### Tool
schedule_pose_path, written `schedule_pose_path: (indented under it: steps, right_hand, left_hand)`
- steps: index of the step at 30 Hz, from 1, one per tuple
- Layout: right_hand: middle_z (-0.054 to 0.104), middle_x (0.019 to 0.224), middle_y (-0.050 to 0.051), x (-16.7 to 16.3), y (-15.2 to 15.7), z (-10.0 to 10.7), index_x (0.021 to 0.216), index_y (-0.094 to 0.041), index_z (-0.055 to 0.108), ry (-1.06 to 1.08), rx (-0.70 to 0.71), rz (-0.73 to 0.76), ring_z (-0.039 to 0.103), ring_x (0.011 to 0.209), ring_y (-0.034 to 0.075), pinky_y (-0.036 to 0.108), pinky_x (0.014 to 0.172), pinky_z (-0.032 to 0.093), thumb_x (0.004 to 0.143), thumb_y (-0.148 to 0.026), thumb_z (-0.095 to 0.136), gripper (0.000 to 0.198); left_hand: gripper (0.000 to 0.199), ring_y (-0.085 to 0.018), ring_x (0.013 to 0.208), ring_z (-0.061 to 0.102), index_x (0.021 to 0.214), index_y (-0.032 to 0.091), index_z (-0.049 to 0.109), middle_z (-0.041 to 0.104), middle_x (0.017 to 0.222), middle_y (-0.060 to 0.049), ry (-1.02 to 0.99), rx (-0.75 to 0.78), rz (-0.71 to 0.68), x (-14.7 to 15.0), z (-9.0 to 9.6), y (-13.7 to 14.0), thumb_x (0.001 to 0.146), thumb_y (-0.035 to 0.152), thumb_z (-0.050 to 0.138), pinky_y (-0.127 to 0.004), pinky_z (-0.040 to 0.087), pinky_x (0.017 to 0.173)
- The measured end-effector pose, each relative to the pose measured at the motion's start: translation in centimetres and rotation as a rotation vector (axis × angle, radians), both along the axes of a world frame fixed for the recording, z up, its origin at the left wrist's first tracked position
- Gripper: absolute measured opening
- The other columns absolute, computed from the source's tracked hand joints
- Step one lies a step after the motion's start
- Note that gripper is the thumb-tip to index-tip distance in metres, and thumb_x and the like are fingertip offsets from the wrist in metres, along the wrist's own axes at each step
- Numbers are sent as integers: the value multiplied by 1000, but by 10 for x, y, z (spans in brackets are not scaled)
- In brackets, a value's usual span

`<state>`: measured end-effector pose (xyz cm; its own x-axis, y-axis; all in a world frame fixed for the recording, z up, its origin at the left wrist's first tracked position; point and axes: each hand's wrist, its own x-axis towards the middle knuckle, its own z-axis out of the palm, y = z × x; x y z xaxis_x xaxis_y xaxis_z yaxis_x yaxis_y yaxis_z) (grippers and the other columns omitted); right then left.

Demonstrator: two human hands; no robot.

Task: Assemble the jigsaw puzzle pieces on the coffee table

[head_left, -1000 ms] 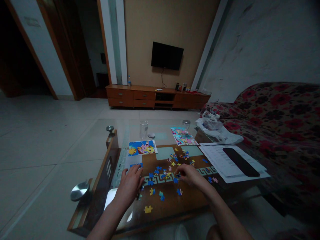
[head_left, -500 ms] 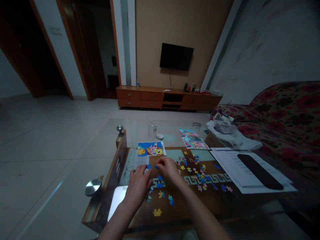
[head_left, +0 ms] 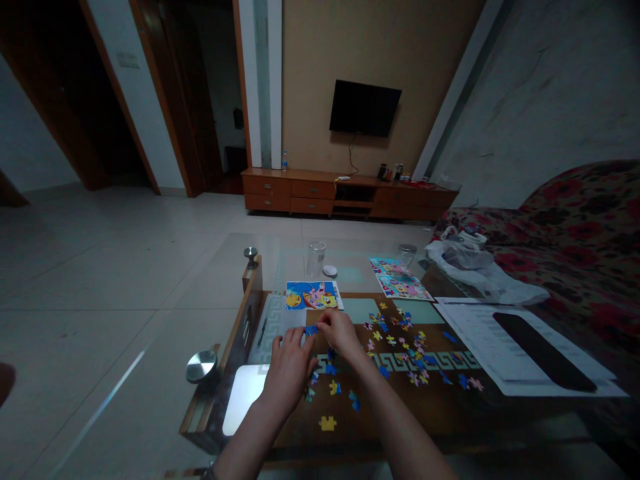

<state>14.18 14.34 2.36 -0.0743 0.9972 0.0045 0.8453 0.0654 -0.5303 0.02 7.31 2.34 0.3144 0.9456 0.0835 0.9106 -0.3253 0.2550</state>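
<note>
Blue jigsaw pieces (head_left: 311,329) lie together between my two hands, just below a picture card with cartoon figures (head_left: 313,295). My right hand (head_left: 341,335) pinches the right side of these pieces with thumb and forefinger. My left hand (head_left: 290,360) rests on the glass table with fingers spread, its fingertips touching the left side of the pieces. Close by lie a blue piece (head_left: 331,369), a yellow piece (head_left: 328,423) and a blue-green piece (head_left: 355,401). Some pieces beneath my left palm are partly hidden.
Many loose jigsaw pieces (head_left: 415,353) spread to the right. Beyond are more picture cards (head_left: 403,287), a glass jar (head_left: 315,259) and a white lid (head_left: 329,271). Papers (head_left: 480,347) bear a dark flat object (head_left: 543,350). A white panel (head_left: 245,400) lies at left.
My right hand has brought its blue piece left against the one by my left fingertips, closing the gap between them. The whole view has shifted slightly, moving the scene rightward.
</note>
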Motion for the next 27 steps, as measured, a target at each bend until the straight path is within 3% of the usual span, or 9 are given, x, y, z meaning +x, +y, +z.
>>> schedule_pose_path:
  steps: [14,20,27]
  right_hand:
    - [72,92,11,-8,-6,-1,88,-16,70,-167,-47,-116,66,85,22,27,65,39,85,-23,60,13]
    - [73,91,10,-1,-4,0,86,-17,71,-114,-56,-117,66,85,21,26,67,40,85,-21,58,13]
    - [74,92,6,4,-1,2,87,-17,71,-3,-37,-40,65,85,18,24,70,42,81,-10,58,17]
  left_hand:
    - [40,-31,125,44,128,22,54,52,134,-12,-11,-10,5,1,1,-1,88,18,55,-52,35,101]
    - [40,-32,124,46,126,21,56,53,132,-12,-56,7,-1,-1,-1,0,87,17,56,-51,38,99]
    - [38,-25,125,47,126,16,53,51,135,-13,-161,58,54,-7,-8,6,89,12,51,-40,39,101]
